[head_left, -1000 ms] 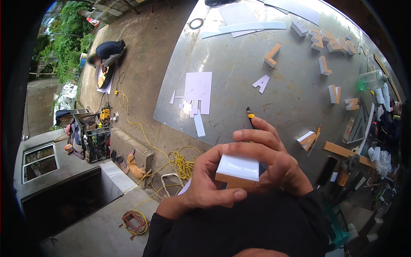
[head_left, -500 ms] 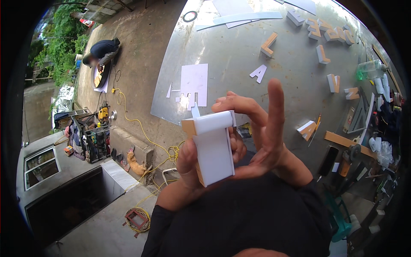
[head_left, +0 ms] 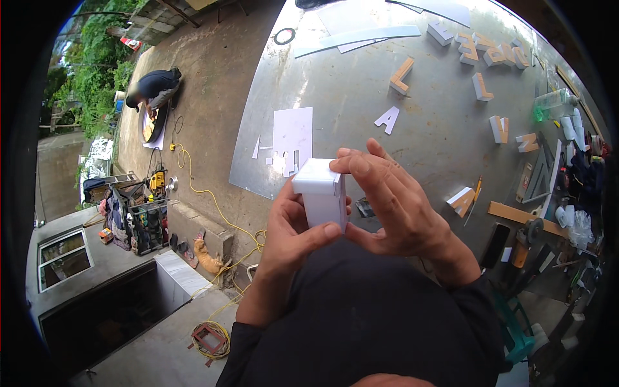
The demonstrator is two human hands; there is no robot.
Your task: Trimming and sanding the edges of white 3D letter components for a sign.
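My left hand (head_left: 284,235) is wrapped round a white block letter (head_left: 322,200), with its thumb across the lower front and the other fingers behind. The letter stands upright in front of my chest, its wider upper part jutting out over a narrower body. My right hand (head_left: 396,209) grips the same letter from the right. Its fingertips press on the top right corner, and its thumb lies by the lower right edge. Beyond my hands, a white sheet with cut-outs (head_left: 293,126) and a flat white letter (head_left: 387,120) lie on the metal table (head_left: 348,84).
Several tan-faced block letters (head_left: 401,76) stand across the table. To the right are a pencil (head_left: 478,187), a phone (head_left: 495,245), an angle grinder (head_left: 525,242) and a clear bottle (head_left: 554,105). On the left, a yellow cord (head_left: 206,193) crosses the floor, where a person (head_left: 155,90) bends and a cat (head_left: 206,255) lies.
The block letter has turned, so its tan face no longer shows. My left thumb has moved onto its front. My right fingers have folded down onto its top corner.
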